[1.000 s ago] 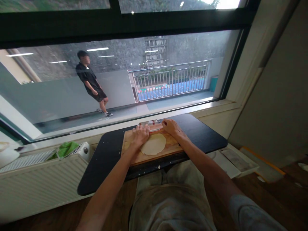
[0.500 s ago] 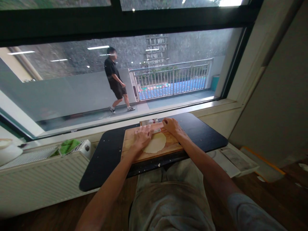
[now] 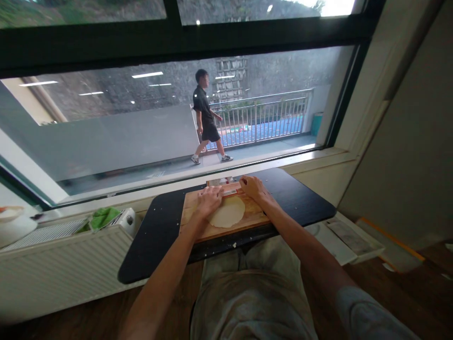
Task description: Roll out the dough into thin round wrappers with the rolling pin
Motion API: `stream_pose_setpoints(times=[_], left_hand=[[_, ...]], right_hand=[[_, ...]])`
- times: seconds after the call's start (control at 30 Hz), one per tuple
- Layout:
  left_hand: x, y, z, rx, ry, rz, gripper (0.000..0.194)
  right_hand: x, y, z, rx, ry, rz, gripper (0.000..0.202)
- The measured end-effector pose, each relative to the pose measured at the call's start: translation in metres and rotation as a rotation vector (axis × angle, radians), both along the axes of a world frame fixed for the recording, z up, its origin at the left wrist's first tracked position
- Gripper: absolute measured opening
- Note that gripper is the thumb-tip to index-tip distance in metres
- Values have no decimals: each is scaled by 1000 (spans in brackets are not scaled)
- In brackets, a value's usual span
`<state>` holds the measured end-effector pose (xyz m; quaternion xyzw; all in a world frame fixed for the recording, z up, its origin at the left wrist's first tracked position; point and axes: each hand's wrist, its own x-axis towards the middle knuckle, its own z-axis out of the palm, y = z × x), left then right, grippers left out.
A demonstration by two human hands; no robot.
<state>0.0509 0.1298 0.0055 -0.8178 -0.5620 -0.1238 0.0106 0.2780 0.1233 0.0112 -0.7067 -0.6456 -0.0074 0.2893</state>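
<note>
A thin, pale, roughly round sheet of dough [image 3: 228, 212] lies flat on a wooden board [image 3: 189, 215]. Across the far part of the board runs a rolling pin [image 3: 231, 186], mostly hidden at its ends by my hands. My left hand [image 3: 209, 200] rests over the pin's left end, fingers bent forward, beside the dough's left edge. Curled into a fist, my right hand [image 3: 252, 186] holds the right end, beyond the dough. A small white and red strip [image 3: 230, 192] shows just on the near side of the pin; I cannot tell what it is.
The board sits on a black table [image 3: 297, 196] with white specks. Behind it stands a small box [image 3: 215, 181] by the window sill. A radiator [image 3: 67, 264] with a green cloth [image 3: 104, 217] is at left. Outside the window a person [image 3: 205, 113] walks past a railing [image 3: 262, 118].
Both hands, the rolling pin and the dough stay almost where they were. The view has tilted slightly up. Outside, the person has walked to the right.
</note>
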Motion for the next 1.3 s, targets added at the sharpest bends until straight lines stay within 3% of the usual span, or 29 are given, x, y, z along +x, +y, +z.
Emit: stream_pose_setpoints(times=[0.17,0.3,0.67,0.8,1.03,1.3], left_hand=[[3,15,5,-45,48,30,52],[1,16,1,-30,35,16,52],[-3,-31,-11,55,39,-77,59],[-3,-38,-11,68,31,-86,56],[4,-35,-3,20,43,-56,60],[16,-19,-7,-44,64,-34,65]], right_hand=[[1,0,-1,1,-3,-3,31],[2,1,-3,13,1,8,31],[2,5,-6,22,-41,-13,36],[3,6,-7,31,-38,-14,35],[2,5,-4,7,-39,-15,34],[2,6,-5,22,-67,-12,36]])
